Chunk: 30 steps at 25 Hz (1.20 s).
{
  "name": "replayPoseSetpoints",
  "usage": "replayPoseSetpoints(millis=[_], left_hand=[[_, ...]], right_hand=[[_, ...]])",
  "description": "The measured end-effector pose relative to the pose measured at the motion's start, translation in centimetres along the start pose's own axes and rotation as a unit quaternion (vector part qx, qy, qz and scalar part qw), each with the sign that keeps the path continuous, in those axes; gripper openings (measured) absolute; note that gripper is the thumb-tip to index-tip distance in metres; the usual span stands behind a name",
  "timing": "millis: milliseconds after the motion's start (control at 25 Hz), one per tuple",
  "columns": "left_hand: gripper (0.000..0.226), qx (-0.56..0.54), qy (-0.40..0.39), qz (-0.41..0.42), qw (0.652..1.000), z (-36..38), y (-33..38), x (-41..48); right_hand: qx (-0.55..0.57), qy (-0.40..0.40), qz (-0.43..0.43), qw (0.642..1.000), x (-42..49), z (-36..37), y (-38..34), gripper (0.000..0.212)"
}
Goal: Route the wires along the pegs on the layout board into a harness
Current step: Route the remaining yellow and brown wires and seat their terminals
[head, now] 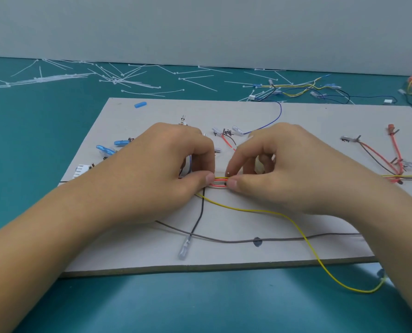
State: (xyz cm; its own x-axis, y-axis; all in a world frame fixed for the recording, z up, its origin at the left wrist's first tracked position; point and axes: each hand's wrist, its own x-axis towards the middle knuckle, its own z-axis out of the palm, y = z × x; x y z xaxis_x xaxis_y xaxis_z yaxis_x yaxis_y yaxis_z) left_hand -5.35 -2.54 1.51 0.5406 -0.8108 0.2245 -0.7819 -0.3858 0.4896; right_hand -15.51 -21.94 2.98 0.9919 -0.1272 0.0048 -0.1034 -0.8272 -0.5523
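Left hand (166, 169), right hand (284, 169) pinch wires (220, 182).

A teal bench (32, 164) fills the lower view, its matte top running back to a plain, pale grey wall (200, 25) that stands along the far edge. The wall is evenly lit. Soft, diffuse light gives the bench blurred shadows and paler patches toward its near edge.

Matt grey fibreboard layout board (284, 121); glossy plastic-sheathed wires (267, 212); smooth teal table (44, 121).
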Motion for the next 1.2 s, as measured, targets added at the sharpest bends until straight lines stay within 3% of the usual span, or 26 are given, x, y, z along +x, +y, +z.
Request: replayPoseSetpoints(millis=[240,840,1040,1120,1200], left_hand=[[0.011,0.014,-0.010,-0.009,1.000,-0.3,0.4,0.7],[0.011,0.008,-0.079,0.007,0.997,-2.9,-1.5,-0.1],[0.008,-0.025,-0.086,0.003,0.996,-2.8,-2.1,-0.1],[0.010,-0.040,-0.075,0.010,0.996,-2.7,-2.2,-0.3],[0.015,-0.054,-0.062,0.017,0.996,-2.5,-2.2,-0.4]], right_hand=[[-0.026,0.045,-0.036,0.998,0.2,1.2,-0.2,0.016],[-0.046,0.056,-0.076,0.994,0.0,2.9,-2.7,0.005],[-0.042,0.024,-0.032,0.998,-0.6,1.6,-2.7,0.009],[-0.018,0.036,0.004,0.999,-0.7,0.2,-2.4,0.007],[-0.061,0.068,0.050,0.995,-0.6,-1.4,-1.8,0.009]])
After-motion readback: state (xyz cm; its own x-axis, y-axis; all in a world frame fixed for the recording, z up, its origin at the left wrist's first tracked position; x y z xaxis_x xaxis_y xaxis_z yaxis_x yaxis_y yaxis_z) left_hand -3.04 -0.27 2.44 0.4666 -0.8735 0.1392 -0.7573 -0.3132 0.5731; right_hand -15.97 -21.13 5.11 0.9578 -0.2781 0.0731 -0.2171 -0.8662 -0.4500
